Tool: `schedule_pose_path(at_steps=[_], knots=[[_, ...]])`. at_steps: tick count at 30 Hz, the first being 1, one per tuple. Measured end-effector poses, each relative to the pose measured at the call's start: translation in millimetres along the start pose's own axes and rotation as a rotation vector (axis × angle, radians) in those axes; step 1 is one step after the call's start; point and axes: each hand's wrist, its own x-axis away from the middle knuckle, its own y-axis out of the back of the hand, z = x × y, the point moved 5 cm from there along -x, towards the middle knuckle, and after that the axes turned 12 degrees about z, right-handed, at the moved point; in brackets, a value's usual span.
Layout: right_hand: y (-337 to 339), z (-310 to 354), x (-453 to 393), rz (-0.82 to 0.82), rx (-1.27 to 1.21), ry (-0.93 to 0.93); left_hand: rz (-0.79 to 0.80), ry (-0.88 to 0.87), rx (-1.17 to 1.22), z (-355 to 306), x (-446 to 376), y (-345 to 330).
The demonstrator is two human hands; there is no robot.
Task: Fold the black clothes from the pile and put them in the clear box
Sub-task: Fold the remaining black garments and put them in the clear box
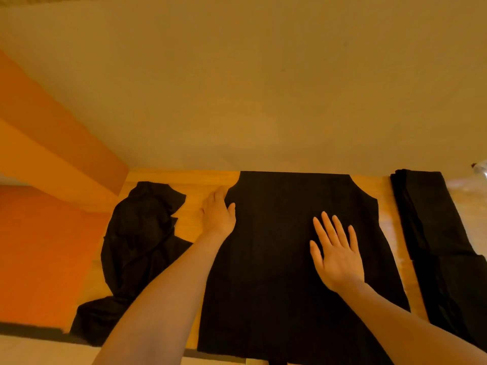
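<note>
Three lots of black cloth lie on the wooden bench (184, 177): a crumpled pile (137, 238) at the left, a spread black garment (284, 259) in the middle, and a folded stack (432, 222) at the right. The garment lies flat with its far edge against the wall, and it appears sleeveless, with cut-in armholes at the upper corners, though dark cloth under warm light hides the seams. The right hand (336, 254) rests palm down on it, fingers straight and spread, pressing the cloth flat right of centre. The left hand (217, 213) sits at the garment's upper left edge beside the armhole; its fingers seem to curl at the hem, but whether they pinch the cloth or merely touch it cannot be told from this angle. The hands are well apart. Only a glimpse of something clear (481, 168) shows at the far right edge, just beyond the folded stack, and it may be the box. The step in hand looks like smoothing before the first fold. The next move likely calls for the left hand to lift its side edge and carry it across toward the middle while the right hand anchors the cloth, keeping the edges square so the fold matches the stack.
</note>
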Motion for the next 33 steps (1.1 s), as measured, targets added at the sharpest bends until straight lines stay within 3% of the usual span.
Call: schedule_pose_path(at_steps=[7, 10, 14, 17, 22, 26, 29, 33], knots=[[3.3, 1.7, -0.7, -0.035, -0.043, 0.039, 0.196, 0.084, -0.046, -10.6, -57.0, 2.4], [3.4, 0.6, -2.2, -0.040, -0.056, 0.047, 0.265, 0.043, -0.102, -10.0, -65.2, 7.8], [3.7, 1.2, -1.0, -0.043, -0.064, 0.057, 0.446, -0.058, 0.152, -12.1, -67.7, 25.3], [3.5, 0.4, -0.7, -0.043, -0.065, 0.058, 0.547, -0.068, 0.162, -15.2, -64.5, 37.9], [2.0, 0.0, -1.5, -0.050, -0.064, 0.063, 0.416, -0.018, 0.140, 6.1, -77.5, 46.5], [3.0, -0.2, -2.1, -0.054, -0.064, 0.068, 0.064, -0.055, -0.054, 16.5, -67.1, 50.8], [4.2, 0.0, -2.5, -0.052, -0.065, 0.070, -0.156, -0.234, -0.209, 7.3, -35.2, 34.4], [3.7, 0.0, -3.1, -0.026, -0.040, 0.060, -0.016, -0.504, -0.355, -4.2, 25.8, -28.0]])
